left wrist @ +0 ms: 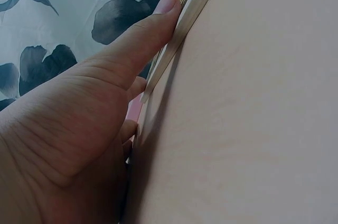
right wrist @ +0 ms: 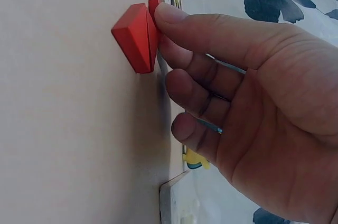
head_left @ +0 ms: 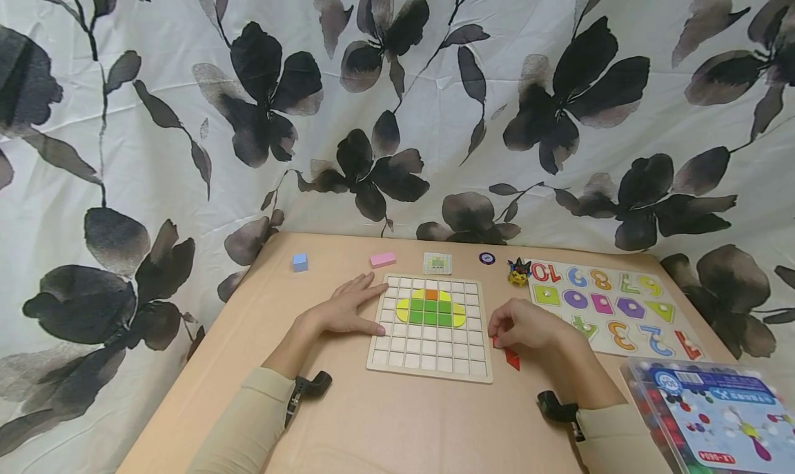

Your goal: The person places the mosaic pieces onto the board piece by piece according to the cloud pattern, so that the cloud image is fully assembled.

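A white gridded board (head_left: pixel 410 348) lies on the table with green tiles (head_left: pixel 430 319), an orange tile (head_left: pixel 431 294) and yellow rounded corner tiles (head_left: pixel 403 315) set in its upper middle. My left hand (head_left: pixel 344 312) rests against the board's left edge, fingers extended; the left wrist view shows its thumb (left wrist: pixel 142 31) touching the side. Right of the board, my right hand (head_left: pixel 528 326) pinches a small red block (right wrist: pixel 153 10) between thumb and index finger. Another red block (right wrist: pixel 131 36), triangular in the head view, lies on the table close beside it. The fingers partly hide the pinched block.
Along the back stand a blue cube (head_left: pixel 300 262), a pink block (head_left: pixel 382 259), a pattern card (head_left: pixel 437 263), a dark round disc (head_left: pixel 487 258) and a small yellow-black figurine (head_left: pixel 518 272). At right lie a number puzzle board (head_left: pixel 611 305) and a clear plastic box (head_left: pixel 714 412).
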`<state>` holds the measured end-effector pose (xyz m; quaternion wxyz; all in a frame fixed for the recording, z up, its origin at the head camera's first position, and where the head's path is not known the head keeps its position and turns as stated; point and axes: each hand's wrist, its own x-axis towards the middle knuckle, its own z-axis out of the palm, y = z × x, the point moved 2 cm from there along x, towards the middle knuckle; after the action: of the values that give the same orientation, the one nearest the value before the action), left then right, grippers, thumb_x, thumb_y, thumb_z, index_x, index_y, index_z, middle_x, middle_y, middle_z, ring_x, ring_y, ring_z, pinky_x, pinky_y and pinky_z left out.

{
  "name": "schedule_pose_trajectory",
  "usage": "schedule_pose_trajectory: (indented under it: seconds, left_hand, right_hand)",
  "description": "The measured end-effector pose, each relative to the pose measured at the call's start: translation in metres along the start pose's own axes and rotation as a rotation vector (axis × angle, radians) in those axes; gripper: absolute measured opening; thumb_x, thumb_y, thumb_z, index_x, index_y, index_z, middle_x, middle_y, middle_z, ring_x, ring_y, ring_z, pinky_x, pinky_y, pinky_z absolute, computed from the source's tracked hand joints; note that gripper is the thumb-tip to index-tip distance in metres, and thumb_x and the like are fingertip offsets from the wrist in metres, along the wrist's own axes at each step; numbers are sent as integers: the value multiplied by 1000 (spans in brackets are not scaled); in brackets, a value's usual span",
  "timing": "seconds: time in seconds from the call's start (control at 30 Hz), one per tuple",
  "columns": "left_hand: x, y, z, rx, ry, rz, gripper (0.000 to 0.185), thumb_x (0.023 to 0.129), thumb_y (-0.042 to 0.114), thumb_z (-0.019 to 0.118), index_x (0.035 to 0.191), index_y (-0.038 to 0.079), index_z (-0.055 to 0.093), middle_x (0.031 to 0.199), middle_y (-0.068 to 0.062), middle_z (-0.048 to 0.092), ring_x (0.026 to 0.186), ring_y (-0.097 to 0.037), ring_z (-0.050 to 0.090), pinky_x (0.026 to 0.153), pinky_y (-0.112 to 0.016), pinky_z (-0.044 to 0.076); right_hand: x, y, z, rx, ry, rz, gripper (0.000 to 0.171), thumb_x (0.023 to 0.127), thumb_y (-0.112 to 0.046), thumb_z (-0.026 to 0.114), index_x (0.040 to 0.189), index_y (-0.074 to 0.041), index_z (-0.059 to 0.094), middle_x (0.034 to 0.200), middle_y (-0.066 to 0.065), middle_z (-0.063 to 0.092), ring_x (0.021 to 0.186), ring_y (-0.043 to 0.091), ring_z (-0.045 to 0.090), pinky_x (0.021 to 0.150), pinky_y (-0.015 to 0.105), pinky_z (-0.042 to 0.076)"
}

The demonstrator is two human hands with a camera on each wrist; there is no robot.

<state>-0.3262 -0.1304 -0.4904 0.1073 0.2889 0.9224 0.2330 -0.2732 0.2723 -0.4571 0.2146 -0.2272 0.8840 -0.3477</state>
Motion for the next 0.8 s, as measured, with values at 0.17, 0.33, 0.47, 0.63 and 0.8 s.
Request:
schedule_pose_trajectory:
  seconds: [0.17,0.33,0.47,0.63,0.8]
  left_hand:
    - [0,-1,0,-3,-2,1,105,80,73,75,165,30,31,176,-14,4,163,-35,0,130,-60,3]
    - [0,-1,0,-1,-3,1,105,80,73,74,165,30,31,176,-14,4,163,-35,-1,130,-60,2]
    - [0,-1,0,2,-2,0,105,80,74,74,165,30,30,176,-14,4,163,-35,-1,130,-60,2]
    - [0,-1,0,1,-1,-1,105,80,74,74,165,31,30,176,-14,4,163,-35,-1,130,-60,2]
    - [0,-1,0,2,-2,-4,105,80,74,74,165,31,30,176,-14,4,163,-35,-1,130,-60,2]
  right_hand:
    - [1,2,0,-12,11,8,8,90,-8,80,95,-9,74,76,4,67,68,16,59,58,23,50]
    - [2,2,1,-35,35,-1,8,90,-9,79,94,-10,72,77,1,66,72,16,59,62,24,50]
    - [4,3,1,-52,60,-12,11,89,-9,81,92,-10,71,79,0,65,76,17,59,65,24,49]
    - [4,5,0,-29,66,-25,12,88,-8,82,93,-9,71,80,1,65,78,19,59,66,24,50]
    - [4,6,0,-1,46,-39,9,89,-7,80,93,-8,72,79,2,66,76,18,59,66,24,50]
